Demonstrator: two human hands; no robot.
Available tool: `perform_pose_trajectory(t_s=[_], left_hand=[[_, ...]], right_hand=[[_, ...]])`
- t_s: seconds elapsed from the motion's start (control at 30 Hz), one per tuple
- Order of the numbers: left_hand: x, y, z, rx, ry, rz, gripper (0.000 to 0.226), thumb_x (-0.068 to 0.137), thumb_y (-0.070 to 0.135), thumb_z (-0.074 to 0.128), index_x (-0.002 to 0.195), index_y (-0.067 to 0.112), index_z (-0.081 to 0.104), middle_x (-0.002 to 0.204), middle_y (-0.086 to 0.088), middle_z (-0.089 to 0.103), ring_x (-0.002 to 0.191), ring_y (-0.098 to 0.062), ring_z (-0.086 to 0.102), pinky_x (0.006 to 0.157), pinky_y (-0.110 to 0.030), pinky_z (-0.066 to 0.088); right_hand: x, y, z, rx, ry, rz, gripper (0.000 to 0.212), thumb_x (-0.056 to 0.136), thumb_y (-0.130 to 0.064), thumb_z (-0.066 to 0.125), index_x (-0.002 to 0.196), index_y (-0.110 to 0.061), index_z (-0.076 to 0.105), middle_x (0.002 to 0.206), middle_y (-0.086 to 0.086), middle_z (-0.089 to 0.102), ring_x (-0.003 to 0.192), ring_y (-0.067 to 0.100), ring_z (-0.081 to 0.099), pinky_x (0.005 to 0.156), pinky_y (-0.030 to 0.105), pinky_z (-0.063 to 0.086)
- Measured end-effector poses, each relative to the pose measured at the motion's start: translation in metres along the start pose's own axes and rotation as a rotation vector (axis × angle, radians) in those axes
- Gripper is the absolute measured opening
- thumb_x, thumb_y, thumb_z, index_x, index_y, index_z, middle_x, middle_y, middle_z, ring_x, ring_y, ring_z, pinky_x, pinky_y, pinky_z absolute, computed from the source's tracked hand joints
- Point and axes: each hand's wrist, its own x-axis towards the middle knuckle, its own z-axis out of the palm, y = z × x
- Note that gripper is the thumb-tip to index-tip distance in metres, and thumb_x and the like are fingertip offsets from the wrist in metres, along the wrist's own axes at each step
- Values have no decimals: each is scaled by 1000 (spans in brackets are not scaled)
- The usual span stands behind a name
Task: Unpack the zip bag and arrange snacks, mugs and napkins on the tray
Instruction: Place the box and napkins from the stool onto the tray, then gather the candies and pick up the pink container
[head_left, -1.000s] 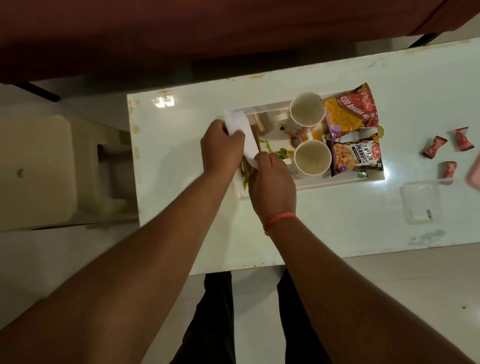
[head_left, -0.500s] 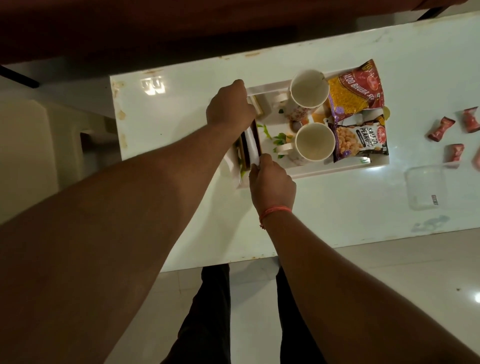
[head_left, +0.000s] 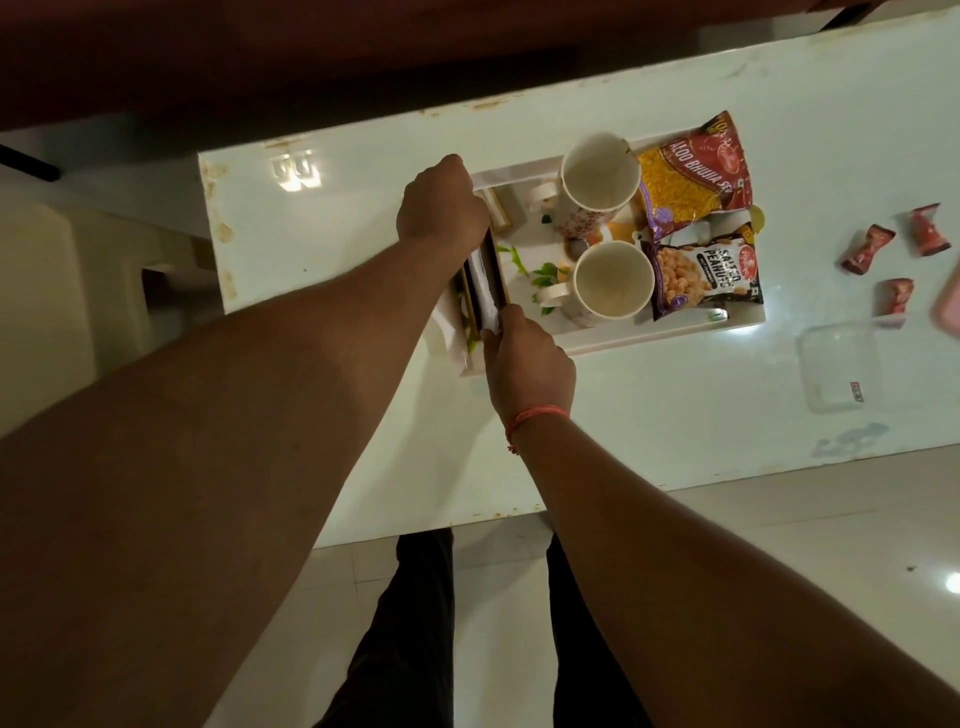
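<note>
Item: white napkin (head_left: 487, 291), folded into a narrow strip, lying in the slotted wooden holder (head_left: 496, 270) at the left end of the white tray (head_left: 675, 332). Long axis runs from the tray's far rim toward its near rim, parallel to the tray's short left end.

Left hand (head_left: 441, 208): knuckles up, closed over the far end of the strip; fingertips hidden beneath the hand, so the exact pinch cannot be told.

Right hand (head_left: 527, 364): at the near end of the strip, thumb and fingers pressed together on the white paper where it meets the tray's near rim. This hand is the nearer of the two to the person and to the free end.

Governing relation: the napkin lies between the two hands, each gripping one end, the strip lined up with the slot below it. Judged next move: press or slide it down along that axis to seat it.

Also on tray: far mug (head_left: 597, 182) and near mug (head_left: 613, 280), both upright and empty, right of the holder; aloo bhujia packet (head_left: 696, 176) and salted peanuts packet (head_left: 706, 275) beyond them at the right end.

On the table (head_left: 337, 218), off the tray: three red wrapped candies (head_left: 867, 249) and a clear, flattened zip bag (head_left: 831, 364), well apart from both hands.
</note>
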Motion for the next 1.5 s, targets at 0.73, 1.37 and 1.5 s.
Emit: perform_pose_trajectory(t_s=[0.73,1.37,1.5], left_hand=[[-130,-21,-13,337,145,247,70,99,60,21,151,15,30,159,-12,32,146,-30,30,119,-51,26],[-141,120,63,462,20,766,77,96,65,25,157,19,14,165,-14,9,153,-30,3,122,-54,10],[-139,165,103,473,-10,810,75,97,62,27,157,20,10,166,-13,3,154,-29,-1,122,-52,10]], right_hand=[[-11,28,-88,-154,62,-385,35,95,-35,55,122,-12,55,112,11,62,98,30,59,84,41,53],[36,182,-159,-305,94,-210,69,94,-53,37,154,-19,27,159,10,32,144,35,33,114,55,31],[46,242,-176,-277,43,-145,73,97,-59,31,158,-27,7,168,4,6,154,31,9,121,56,15]])
